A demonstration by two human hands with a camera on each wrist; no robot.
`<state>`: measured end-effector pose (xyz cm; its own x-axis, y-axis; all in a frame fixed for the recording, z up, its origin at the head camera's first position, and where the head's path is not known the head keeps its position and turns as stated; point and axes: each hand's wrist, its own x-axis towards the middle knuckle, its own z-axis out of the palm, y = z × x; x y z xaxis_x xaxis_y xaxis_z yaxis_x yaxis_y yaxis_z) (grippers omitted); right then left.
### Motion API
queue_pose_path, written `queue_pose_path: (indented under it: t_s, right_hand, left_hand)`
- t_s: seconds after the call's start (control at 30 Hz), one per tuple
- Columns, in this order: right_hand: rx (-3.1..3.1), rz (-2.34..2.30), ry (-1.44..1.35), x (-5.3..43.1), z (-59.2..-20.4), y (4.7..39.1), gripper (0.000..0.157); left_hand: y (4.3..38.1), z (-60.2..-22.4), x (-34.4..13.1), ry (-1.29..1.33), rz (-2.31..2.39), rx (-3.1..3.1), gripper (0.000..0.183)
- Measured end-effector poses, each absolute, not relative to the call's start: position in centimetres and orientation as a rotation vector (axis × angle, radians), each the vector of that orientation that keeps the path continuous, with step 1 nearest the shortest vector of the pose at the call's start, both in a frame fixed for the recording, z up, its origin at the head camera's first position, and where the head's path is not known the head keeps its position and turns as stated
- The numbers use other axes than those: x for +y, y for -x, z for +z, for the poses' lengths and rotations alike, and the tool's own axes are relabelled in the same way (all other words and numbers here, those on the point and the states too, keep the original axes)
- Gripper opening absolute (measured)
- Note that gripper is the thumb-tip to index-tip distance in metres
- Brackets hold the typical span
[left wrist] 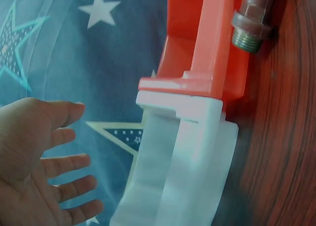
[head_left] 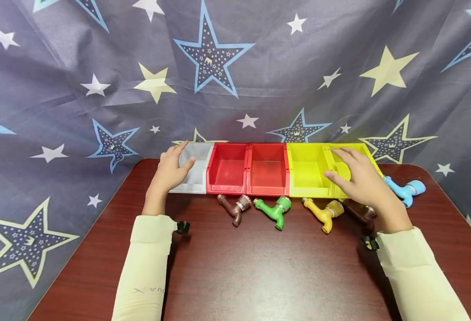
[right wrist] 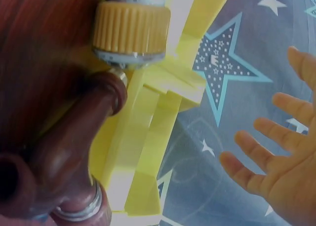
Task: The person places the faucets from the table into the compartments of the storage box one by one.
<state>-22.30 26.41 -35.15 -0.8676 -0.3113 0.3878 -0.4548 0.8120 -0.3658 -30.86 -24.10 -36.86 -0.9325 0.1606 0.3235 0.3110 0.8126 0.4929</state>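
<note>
My left hand (head_left: 171,171) hovers over the left side of a light grey bin (head_left: 191,189), fingers spread and holding nothing. On the other side, my right hand (head_left: 363,183) reaches above the rightmost yellow bin (head_left: 369,154), its fingers apart and nothing in them. Plastic taps lie in front of the bins: a brown tap (head_left: 234,209), a green tap (head_left: 274,211), a yellow tap (head_left: 324,214) and a dark brown tap (head_left: 359,213), partly hidden by my right hand. A blue tap (head_left: 406,191) lies right of the row. In the right wrist view, the dark brown tap (right wrist: 69,142) shows up close.
Between the grey bin and the rightmost one stand two red bins (head_left: 227,187) (head_left: 268,189) and another yellow bin (head_left: 308,191), all side by side. They line the back of a reddish-brown table (head_left: 275,276). A star-patterned cloth (head_left: 227,111) hangs behind.
</note>
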Motion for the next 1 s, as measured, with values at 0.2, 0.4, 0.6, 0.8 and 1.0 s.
queue_pose_path:
  t_s: [0.2, 0.4, 0.6, 0.8, 1.0]
  right_hand:
    - [-2.669, 0.686, -0.539, 27.3, -35.0, 22.3, 0.067]
    - [-2.667, 0.697, -0.482, 28.5, -34.6, 22.2, 0.067]
    - [-2.643, 0.708, -0.427, 29.6, -34.6, 22.1, 0.068]
    - [-2.606, 0.735, -0.389, 30.7, -34.6, 22.0, 0.068]
    - [-2.59, 0.722, -0.356, 32.0, -34.7, 21.9, 0.066]
  left_hand:
    - [31.1, -37.3, -25.5, 0.274, -0.944, -2.698, 0.058]
    - [31.2, -37.7, -26.9, 0.139, -1.053, -2.65, 0.053]
    - [31.2, -38.1, -27.7, 0.026, -1.296, -2.657, 0.051]
    - [31.2, -38.2, -28.6, -0.136, -1.692, -2.583, 0.054]
    - [31.3, -38.7, -29.3, -0.21, -1.863, -2.57, 0.052]
